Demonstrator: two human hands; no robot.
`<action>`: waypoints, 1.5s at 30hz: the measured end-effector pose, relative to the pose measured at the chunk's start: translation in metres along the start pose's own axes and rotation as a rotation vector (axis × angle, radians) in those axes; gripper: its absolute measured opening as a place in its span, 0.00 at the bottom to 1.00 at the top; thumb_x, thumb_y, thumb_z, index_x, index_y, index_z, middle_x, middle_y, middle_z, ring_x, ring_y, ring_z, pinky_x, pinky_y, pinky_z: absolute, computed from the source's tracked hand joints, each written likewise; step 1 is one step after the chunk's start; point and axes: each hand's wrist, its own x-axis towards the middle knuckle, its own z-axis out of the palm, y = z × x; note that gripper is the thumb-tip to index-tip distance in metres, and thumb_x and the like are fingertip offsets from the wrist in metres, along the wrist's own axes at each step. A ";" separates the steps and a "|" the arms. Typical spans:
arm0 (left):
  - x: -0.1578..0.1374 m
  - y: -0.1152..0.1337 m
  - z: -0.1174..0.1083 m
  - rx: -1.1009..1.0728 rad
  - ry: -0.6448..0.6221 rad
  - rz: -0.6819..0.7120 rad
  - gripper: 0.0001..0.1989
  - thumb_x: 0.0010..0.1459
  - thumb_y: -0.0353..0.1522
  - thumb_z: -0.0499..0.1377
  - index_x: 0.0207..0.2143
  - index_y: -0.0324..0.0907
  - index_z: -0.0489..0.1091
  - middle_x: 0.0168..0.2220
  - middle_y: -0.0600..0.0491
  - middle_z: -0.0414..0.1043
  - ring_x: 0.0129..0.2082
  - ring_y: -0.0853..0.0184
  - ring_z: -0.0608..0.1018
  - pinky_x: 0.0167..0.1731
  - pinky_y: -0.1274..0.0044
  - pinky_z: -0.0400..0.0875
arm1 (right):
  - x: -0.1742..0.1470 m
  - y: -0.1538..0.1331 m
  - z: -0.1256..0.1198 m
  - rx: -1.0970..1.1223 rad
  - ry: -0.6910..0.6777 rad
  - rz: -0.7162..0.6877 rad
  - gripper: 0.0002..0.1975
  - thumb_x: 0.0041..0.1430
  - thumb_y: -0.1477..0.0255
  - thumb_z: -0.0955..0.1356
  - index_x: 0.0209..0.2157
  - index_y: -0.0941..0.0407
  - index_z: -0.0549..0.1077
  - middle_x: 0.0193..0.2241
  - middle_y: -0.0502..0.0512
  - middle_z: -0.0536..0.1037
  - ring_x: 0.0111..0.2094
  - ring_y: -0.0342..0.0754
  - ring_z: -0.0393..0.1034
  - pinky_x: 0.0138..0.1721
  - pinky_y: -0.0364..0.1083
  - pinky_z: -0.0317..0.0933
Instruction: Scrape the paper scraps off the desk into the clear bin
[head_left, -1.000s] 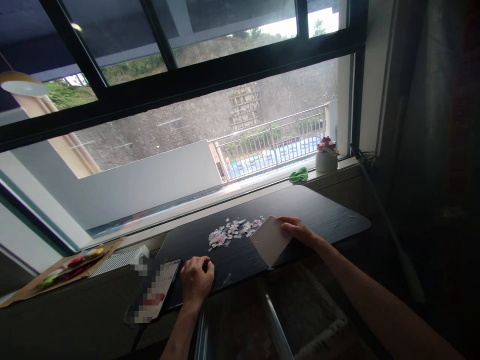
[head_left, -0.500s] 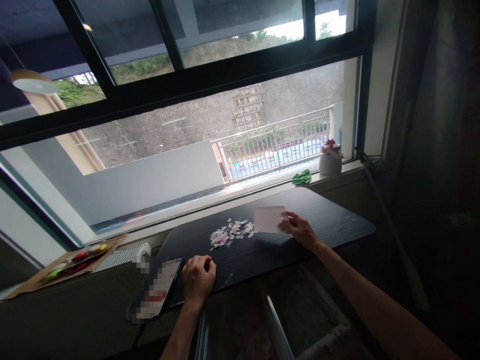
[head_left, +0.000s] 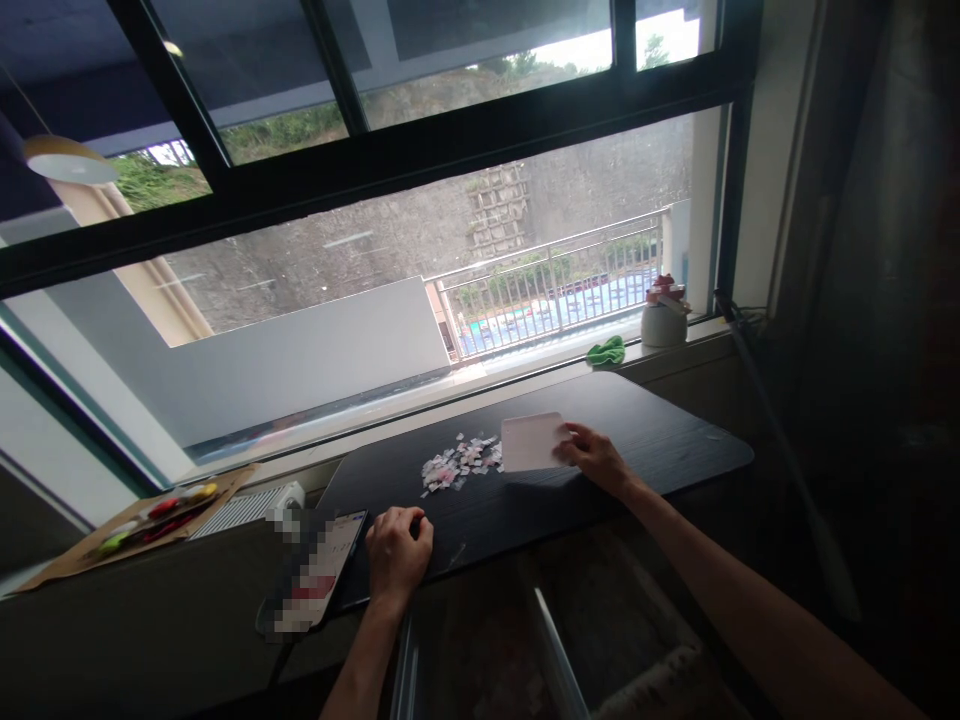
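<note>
My right hand [head_left: 596, 455] grips the right edge of a pale, flat card-like rectangle [head_left: 527, 443] with rounded corners, tilted up above the dark table [head_left: 645, 430]. The rectangle's left edge overlaps the right side of a heap of small torn paper scraps [head_left: 454, 465]; whether it touches them I cannot tell. My left hand [head_left: 400, 548] rests at the table's near edge in a loose fist, with nothing visible inside it. Just left of that hand lies a phone [head_left: 330, 570], partly blurred out.
Along the windowsill are a green cloth [head_left: 606, 350] and a pale jug [head_left: 664, 320] with a red top. Brown paper [head_left: 67, 560] with colourful items lies at left, near a white ridged object [head_left: 247, 515]. A long pole [head_left: 787, 450] leans at right.
My right hand has moved slightly left with the pale rectangle, whose left edge now covers some of the scraps' right side. My left hand has stayed in place.
</note>
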 end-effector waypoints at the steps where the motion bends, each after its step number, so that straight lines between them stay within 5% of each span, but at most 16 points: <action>1: 0.000 0.000 0.000 -0.001 0.002 0.001 0.12 0.52 0.34 0.52 0.31 0.44 0.75 0.34 0.49 0.75 0.40 0.59 0.73 0.45 0.67 0.64 | 0.000 -0.001 0.000 0.008 -0.009 -0.008 0.19 0.47 0.69 0.67 0.43 0.57 0.71 0.30 0.53 0.81 0.31 0.49 0.76 0.35 0.48 0.70; 5: 0.000 0.001 -0.001 -0.005 -0.003 -0.003 0.12 0.53 0.34 0.52 0.31 0.44 0.75 0.34 0.49 0.75 0.40 0.59 0.73 0.45 0.67 0.64 | -0.001 -0.003 0.001 -0.011 -0.072 -0.023 0.16 0.46 0.69 0.68 0.39 0.57 0.73 0.29 0.54 0.81 0.30 0.50 0.76 0.34 0.48 0.70; 21: 0.000 0.000 0.000 -0.008 0.016 0.006 0.12 0.52 0.34 0.52 0.30 0.44 0.75 0.34 0.49 0.75 0.39 0.59 0.73 0.44 0.68 0.65 | -0.005 -0.011 -0.004 -0.111 0.081 -0.001 0.14 0.43 0.69 0.63 0.33 0.57 0.75 0.27 0.53 0.79 0.30 0.48 0.73 0.31 0.44 0.67; 36: 0.000 0.001 0.000 -0.001 0.012 -0.004 0.11 0.52 0.34 0.52 0.30 0.44 0.75 0.34 0.50 0.75 0.40 0.59 0.73 0.45 0.68 0.64 | -0.007 -0.014 -0.005 -0.091 0.137 0.043 0.17 0.42 0.67 0.63 0.34 0.57 0.75 0.27 0.53 0.77 0.28 0.47 0.70 0.25 0.43 0.63; 45: 0.000 0.002 -0.002 -0.003 -0.009 -0.009 0.12 0.52 0.34 0.52 0.31 0.44 0.75 0.34 0.49 0.74 0.40 0.58 0.73 0.45 0.67 0.65 | -0.006 -0.011 -0.005 -0.051 0.087 0.029 0.18 0.41 0.68 0.64 0.36 0.58 0.75 0.29 0.54 0.79 0.30 0.48 0.72 0.29 0.44 0.64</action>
